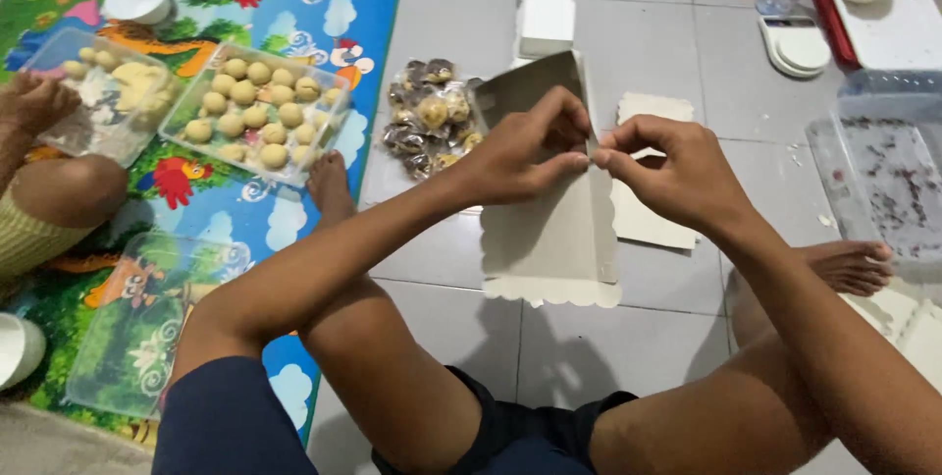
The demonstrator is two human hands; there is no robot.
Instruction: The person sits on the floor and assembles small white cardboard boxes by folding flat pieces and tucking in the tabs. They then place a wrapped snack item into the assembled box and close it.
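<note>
Both my hands meet at the upper right corner of a white cardboard box blank (549, 235) with a scalloped edge, which is partly folded up off the floor. My left hand (525, 146) pinches the raised flap from the left. My right hand (667, 171) pinches the same corner from the right, fingertips touching those of the left. Under and beside the blank lies another flat scalloped card (653, 107).
A clear bag of wrapped sweets (429, 117) lies left of the blank. Clear trays of dough balls (255, 107) and dough (108, 92) sit on a colourful mat, near another person's leg (54, 190). White boxes (545, 9), a scale (797, 46), bowls and a plastic container (883, 171) stand around.
</note>
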